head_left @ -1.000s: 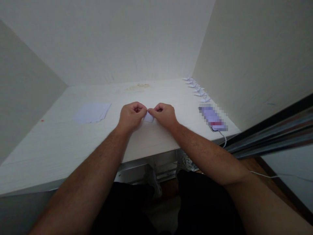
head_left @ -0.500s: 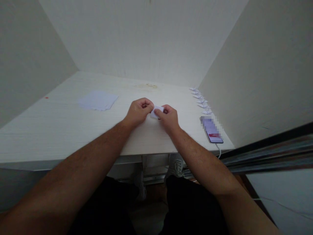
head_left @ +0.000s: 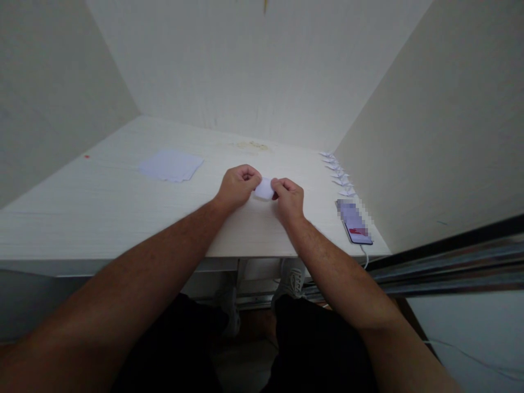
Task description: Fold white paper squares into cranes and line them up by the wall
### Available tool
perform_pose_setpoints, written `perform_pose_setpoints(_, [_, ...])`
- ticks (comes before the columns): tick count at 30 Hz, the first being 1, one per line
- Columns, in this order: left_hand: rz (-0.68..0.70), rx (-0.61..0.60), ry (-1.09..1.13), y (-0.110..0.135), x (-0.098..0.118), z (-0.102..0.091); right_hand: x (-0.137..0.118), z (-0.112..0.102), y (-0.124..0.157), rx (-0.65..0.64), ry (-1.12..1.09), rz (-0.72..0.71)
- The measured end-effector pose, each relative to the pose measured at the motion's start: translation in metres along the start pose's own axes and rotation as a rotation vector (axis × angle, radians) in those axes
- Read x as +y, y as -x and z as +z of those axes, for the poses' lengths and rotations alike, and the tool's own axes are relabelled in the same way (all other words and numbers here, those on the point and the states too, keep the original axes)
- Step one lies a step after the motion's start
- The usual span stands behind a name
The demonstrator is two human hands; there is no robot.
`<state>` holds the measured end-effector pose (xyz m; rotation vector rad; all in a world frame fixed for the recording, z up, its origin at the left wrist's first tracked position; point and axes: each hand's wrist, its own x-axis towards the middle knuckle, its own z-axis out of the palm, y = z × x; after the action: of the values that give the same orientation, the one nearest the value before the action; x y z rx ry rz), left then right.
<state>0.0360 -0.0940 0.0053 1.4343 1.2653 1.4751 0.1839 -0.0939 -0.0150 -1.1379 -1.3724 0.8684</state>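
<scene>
A small piece of white paper (head_left: 264, 189), seemingly folded, is held up between my two hands just over the table. Its left edge is pinched by the thumb and fingers of my left hand (head_left: 240, 184). On the opposite edge, my right hand (head_left: 290, 196) pinches it with thumb and forefinger, the other fingers curled in. The paper's middle shows between the fingertips; its edges under the fingers are hidden.
A stack of white paper sheets (head_left: 171, 165) lies on the white table (head_left: 123, 218) to the left. Several small folded paper figures (head_left: 339, 176) line the right wall. Nearer me lies a phone (head_left: 354, 222) with a white cable (head_left: 365, 256) over the table's front edge.
My right thumb has slid from the paper's face to its right edge, and the hands are slightly farther apart, showing more paper. The camera view has shifted slightly.
</scene>
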Motion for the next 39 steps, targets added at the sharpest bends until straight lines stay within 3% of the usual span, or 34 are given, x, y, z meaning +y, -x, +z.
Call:
perform_pose_setpoints(8, [-0.044, -0.047, 0.033, 0.000, -0.007, -0.001, -0.002, 0.001, 0.002, -0.015, 0.057, -0.005])
perform_pose_setpoints(19, [-0.050, 0.125, -0.001, -0.003, -0.011, 0.002, 0.010, 0.005, 0.000, -0.077, 0.025, 0.127])
perform_pose_setpoints(26, [-0.032, 0.172, -0.023, -0.004, -0.013, 0.000, 0.003, 0.007, 0.004, -0.084, 0.040, 0.216])
perform_pose_setpoints(30, [-0.054, 0.185, 0.022, -0.005, -0.013, 0.000, 0.005, 0.004, 0.004, -0.074, 0.222, 0.085])
perform_pose_setpoints(33, [-0.064, 0.163, 0.070, -0.006, -0.015, 0.000, 0.009, 0.002, 0.002, -0.090, 0.217, 0.002])
perform_pose_setpoints(39, [-0.053, 0.121, 0.147, -0.008, -0.020, 0.001, 0.006, 0.005, 0.001, -0.069, 0.066, 0.072])
